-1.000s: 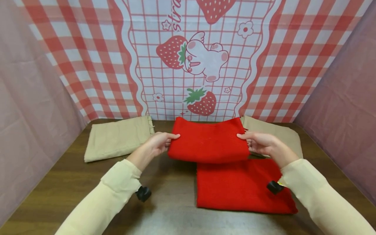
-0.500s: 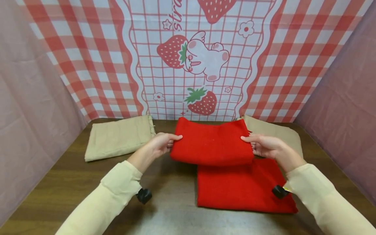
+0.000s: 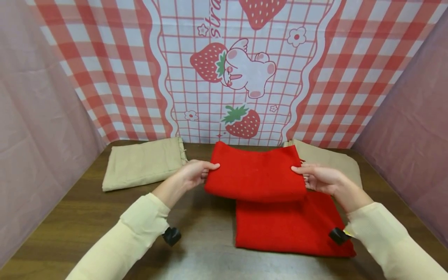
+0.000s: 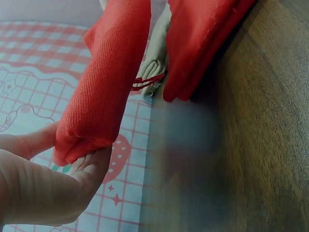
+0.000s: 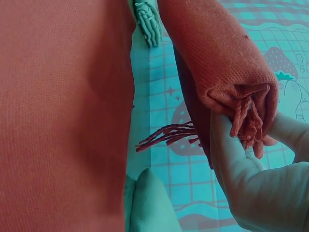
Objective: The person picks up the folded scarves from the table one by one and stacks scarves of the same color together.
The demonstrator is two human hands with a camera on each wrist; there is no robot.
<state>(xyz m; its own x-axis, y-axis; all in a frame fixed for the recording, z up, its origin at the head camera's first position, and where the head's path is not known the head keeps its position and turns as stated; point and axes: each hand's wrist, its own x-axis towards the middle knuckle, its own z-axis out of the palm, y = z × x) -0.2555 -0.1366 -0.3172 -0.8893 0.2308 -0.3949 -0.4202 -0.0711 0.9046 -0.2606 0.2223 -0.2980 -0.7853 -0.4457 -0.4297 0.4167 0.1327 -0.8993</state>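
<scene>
A folded red scarf (image 3: 257, 175) with fringed ends is held up above the table between both hands. At its left end my left hand (image 3: 194, 174) pinches the folded layers, thumb on top and fingers underneath, as the left wrist view shows. My right hand (image 3: 322, 178) grips the opposite end the same way. Red tassels (image 5: 248, 123) hang out between thumb and fingers there. A second folded red scarf (image 3: 287, 229) lies flat on the table, nearer the body, partly overlapped by the raised one in the head view.
Two folded beige scarves lie at the back of the wooden table (image 3: 80, 221): one on the left (image 3: 143, 165), one on the right (image 3: 329, 157) partly behind the right hand. A strawberry-print curtain (image 3: 241, 85) closes off the back, with pink cloth walls (image 3: 409, 116) at the sides.
Both hands have carried the raised red scarf slightly to the right and a little toward the body. The grip of each hand stays the same. The other scarves have not moved.
</scene>
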